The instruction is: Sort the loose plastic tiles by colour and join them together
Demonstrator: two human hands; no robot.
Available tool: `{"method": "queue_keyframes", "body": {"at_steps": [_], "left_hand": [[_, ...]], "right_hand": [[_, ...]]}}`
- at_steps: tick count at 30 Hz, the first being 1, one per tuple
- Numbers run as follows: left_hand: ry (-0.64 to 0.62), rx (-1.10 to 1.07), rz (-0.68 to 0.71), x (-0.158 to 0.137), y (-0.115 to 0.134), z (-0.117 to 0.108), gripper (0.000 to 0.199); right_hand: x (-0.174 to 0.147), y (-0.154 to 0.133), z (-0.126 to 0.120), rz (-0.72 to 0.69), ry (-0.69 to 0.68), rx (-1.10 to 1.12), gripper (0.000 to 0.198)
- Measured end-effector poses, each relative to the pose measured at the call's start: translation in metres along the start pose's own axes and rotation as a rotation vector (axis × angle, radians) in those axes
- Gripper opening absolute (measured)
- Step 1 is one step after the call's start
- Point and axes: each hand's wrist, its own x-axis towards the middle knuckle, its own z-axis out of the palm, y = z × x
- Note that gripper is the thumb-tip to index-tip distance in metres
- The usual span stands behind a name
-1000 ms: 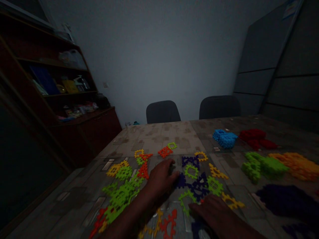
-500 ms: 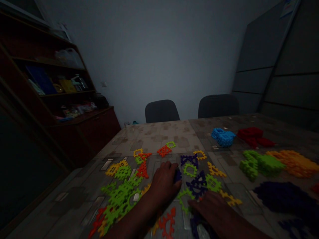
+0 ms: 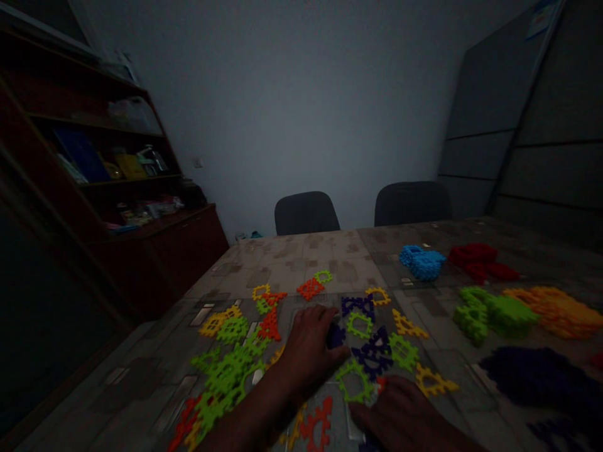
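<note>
My left hand (image 3: 308, 342) is curled over the table with its thumb apart from the fingers. Between thumb and fingers are dark purple toothed plastic building pieces (image 3: 336, 337), partly hidden by the hand. My right hand (image 3: 402, 414) lies low at the front, fingers stretched leftward over the tabletop. It partly covers an orange piece (image 3: 381, 382) and a purple piece below it. Just beyond its fingertips is a green ring-shaped piece (image 3: 354, 383). Past that are purple triangular pieces (image 3: 374, 358) and a green open-frame piece (image 3: 359, 324).
Green pieces (image 3: 230, 373) crowd the left, with yellow and orange ones around them. On the right stand sorted piles: blue (image 3: 424, 262), red (image 3: 475, 257), green (image 3: 509, 314), orange (image 3: 556, 311) and purple (image 3: 537, 376). Two chairs (image 3: 306, 212) stand behind the table.
My right hand has drawn slightly towards me, uncovering more of the green ring-shaped piece and the orange piece. My left hand has hardly moved; its thumb reaches a little further right.
</note>
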Motion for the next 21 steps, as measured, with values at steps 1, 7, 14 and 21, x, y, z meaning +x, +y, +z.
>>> {"method": "queue_keyframes", "body": {"at_steps": [1,7,14,21], "left_hand": [[0.005,0.012,-0.015,0.0,0.002,0.001,0.068],[-0.01,0.033,-0.047,0.001,0.001,0.002,0.068],[0.047,-0.051,0.021,0.001,-0.003,0.006,0.078],[0.162,-0.559,-0.06,0.01,-0.004,0.007,0.07]], "right_hand": [[0.0,0.0,0.0,-0.003,0.008,-0.011,0.045],[-0.002,0.001,0.018,0.001,0.097,-0.115,0.038],[0.005,0.002,0.029,-0.015,0.184,-0.181,0.028],[0.013,0.002,0.009,-0.003,0.087,-0.245,0.021]]}}
